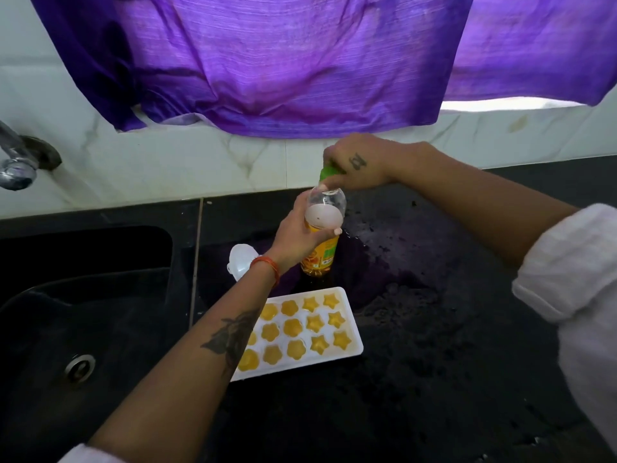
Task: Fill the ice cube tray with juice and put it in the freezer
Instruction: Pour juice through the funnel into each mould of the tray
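Left hand (297,233) wraps the upper body of the clear plastic juice bottle with the yellow-orange label (322,242); fingers curled round it, fingertips showing on the right side of the bottle. Bottle stands upright on the black speckled stone counter (434,345), base touching the surface. Only a low level of juice shows inside, upper part looks clear.

Right hand (354,165) sits on top of the bottle, fingers closed round the green screw cap (329,172) at the neck. Cap mostly covered by the hand; can't tell whether it is threaded on or loose.

Left wrist carries an orange-red thread band (267,264). Both forearms bare, white sleeves (567,262) pushed up.

White plastic ice cube tray with star- and flower-shaped cells (300,332) lies flat on the counter, just in front of the bottle, nearer the camera, not touching it. Visible cells hold orange juice; the left end of the tray is hidden under the left forearm.

Small white translucent plastic funnel (242,262) lies on the counter just left of the bottle, partly behind the left wrist.

Black sink basin (83,295) to the left with a metal drain (79,367); metal tap (16,162) on the white marble-look wall. Purple cloth (283,61) hangs across the wall above.
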`<state>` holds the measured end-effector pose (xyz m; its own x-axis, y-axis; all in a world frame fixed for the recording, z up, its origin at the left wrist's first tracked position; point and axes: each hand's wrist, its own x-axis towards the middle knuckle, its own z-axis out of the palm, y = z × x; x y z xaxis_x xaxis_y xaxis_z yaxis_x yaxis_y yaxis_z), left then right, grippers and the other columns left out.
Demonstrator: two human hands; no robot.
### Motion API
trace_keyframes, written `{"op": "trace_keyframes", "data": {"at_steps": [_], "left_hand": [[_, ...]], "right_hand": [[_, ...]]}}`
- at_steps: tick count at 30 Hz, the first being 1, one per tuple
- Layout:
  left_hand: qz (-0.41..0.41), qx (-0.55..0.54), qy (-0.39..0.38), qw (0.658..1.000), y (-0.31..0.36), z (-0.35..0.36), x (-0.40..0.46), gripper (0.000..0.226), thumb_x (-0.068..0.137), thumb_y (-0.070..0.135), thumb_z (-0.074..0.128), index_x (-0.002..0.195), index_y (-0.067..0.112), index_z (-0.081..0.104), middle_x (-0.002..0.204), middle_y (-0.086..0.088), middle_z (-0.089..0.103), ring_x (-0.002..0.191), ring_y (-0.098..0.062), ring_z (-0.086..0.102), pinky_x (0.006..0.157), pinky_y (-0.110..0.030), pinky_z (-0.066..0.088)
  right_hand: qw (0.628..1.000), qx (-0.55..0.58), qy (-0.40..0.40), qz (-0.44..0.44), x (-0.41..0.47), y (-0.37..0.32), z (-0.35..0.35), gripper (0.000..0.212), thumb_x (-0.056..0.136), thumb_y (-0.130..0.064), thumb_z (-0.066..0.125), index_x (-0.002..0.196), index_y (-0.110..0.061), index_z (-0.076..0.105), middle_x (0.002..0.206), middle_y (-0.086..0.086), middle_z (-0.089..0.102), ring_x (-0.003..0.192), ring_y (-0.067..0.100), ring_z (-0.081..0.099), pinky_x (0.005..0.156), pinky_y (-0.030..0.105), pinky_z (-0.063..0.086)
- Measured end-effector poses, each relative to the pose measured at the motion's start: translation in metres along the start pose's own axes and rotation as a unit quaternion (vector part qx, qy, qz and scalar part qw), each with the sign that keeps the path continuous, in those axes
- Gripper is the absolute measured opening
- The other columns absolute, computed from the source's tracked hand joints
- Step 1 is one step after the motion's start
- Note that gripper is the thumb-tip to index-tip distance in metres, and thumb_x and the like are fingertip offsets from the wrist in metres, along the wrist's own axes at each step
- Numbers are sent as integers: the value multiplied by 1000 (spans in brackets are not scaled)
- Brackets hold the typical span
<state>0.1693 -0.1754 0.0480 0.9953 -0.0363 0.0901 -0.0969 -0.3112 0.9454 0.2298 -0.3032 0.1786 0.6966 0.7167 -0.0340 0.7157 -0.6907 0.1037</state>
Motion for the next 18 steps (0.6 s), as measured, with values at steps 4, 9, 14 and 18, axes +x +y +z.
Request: {"op": "trace_keyframes", "data": {"at_steps": [4, 9, 14, 18], "left_hand": [[-7, -1, 9, 1000, -1, -3, -2, 80, 78, 25, 74, 142, 24, 26, 133, -4, 48, 116, -24, 53, 97, -41, 48], [14, 41, 91, 995, 1, 15, -8, 77, 77, 30, 74, 140, 24, 30, 134, -6, 52, 115, -23, 55, 95, -44, 49], [1, 23, 10, 1000, 2, 4, -5, 80, 75, 24, 77, 139, 25, 30, 131, -5, 51, 114, -24, 55, 96, -46, 48], [-9, 13, 23, 1000, -1, 4, -4, 79, 77, 23, 75, 140, 24, 29, 131, -7, 51, 114, -25, 55, 97, -47, 48]], "right_hand": [[999, 1, 24, -36, -5, -1, 6, 38, 96, -31, 47, 127, -10, 47, 116, 16, 58, 102, 28, 54, 82, 31, 39], [987, -72, 114, 84, -10, -15, 23, 56, 97, -50, 30, 101, -2, 57, 86, 14, 62, 82, 30, 59, 64, 31, 36], [998, 52, -5, -23, -12, -1, 0, 38, 92, -35, 54, 123, -13, 55, 105, 11, 63, 99, 27, 58, 81, 32, 43], [996, -27, 67, -45, -17, -9, 17, 35, 97, -25, 47, 129, -11, 50, 115, 16, 56, 106, 30, 53, 85, 35, 45]]}}
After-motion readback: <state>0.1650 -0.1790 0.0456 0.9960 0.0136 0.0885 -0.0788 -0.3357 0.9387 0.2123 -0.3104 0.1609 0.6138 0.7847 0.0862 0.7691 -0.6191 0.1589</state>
